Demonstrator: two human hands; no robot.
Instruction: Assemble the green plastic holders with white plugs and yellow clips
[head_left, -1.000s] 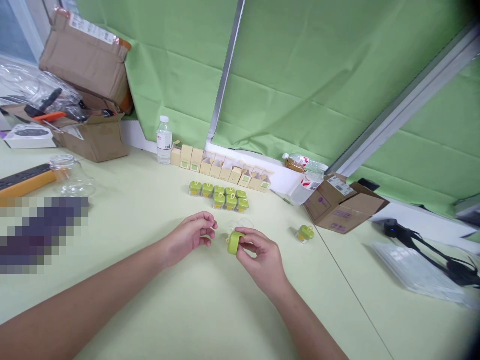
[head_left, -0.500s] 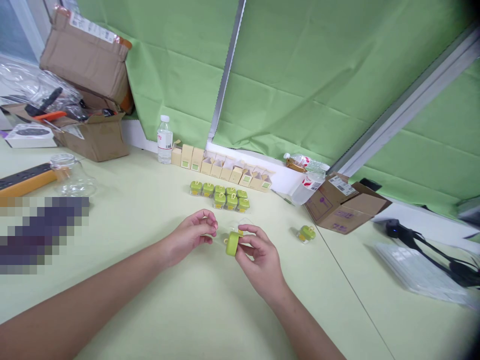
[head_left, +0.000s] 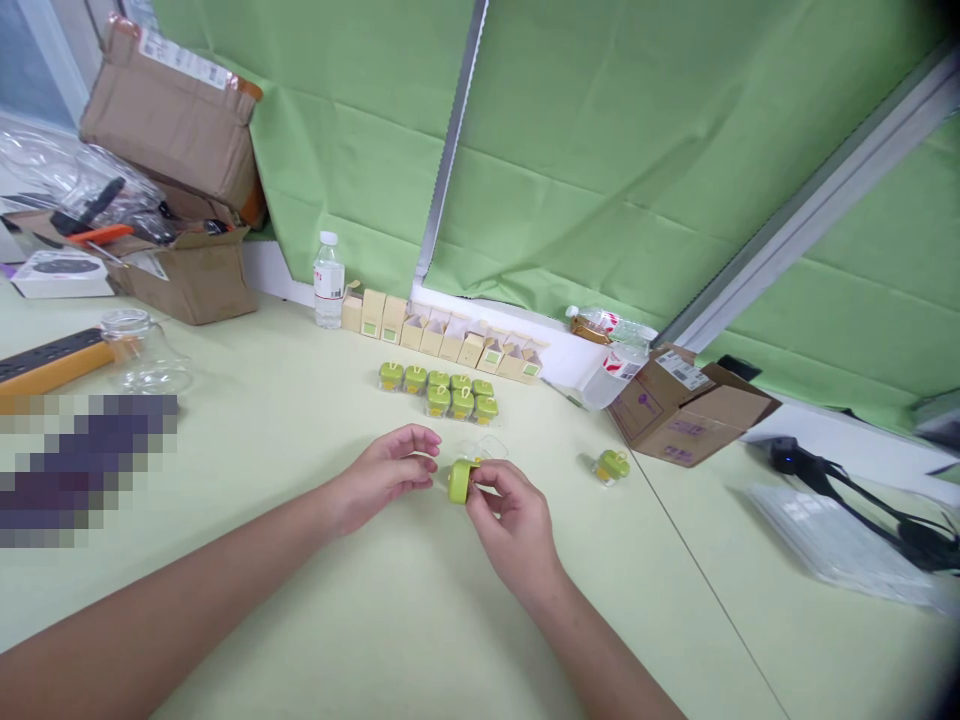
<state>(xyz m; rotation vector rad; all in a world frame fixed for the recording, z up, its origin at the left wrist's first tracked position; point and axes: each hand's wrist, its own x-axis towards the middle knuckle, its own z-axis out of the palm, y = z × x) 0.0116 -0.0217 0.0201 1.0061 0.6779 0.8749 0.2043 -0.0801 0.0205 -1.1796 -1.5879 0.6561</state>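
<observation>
My right hand point(head_left: 516, 515) pinches a green lid point(head_left: 459, 482) tilted on its side, with the fingertips at its open underside. Facing it from the left, my left hand point(head_left: 394, 470) has its fingers apart and holds nothing. A small clear container point(head_left: 484, 447) lies on the table just behind the lid, partly covered by my right fingers. Beyond the hands, several small clear jars with green lids point(head_left: 439, 400) stand grouped in two rows. One more green-lidded jar point(head_left: 612, 466) sits apart to the right.
A row of small cream cartons point(head_left: 431, 335) lines the back edge beside an upright water bottle point(head_left: 328, 282). Cardboard boxes point(head_left: 675, 405) stand at the right and left. A clear glass vessel point(head_left: 146, 355) and an orange power strip point(head_left: 56, 365) lie left; black headphones point(head_left: 847, 490) lie right.
The green lid has shifted slightly left and up with my right hand, closer to my left hand. My left fingers have spread a little wider.
</observation>
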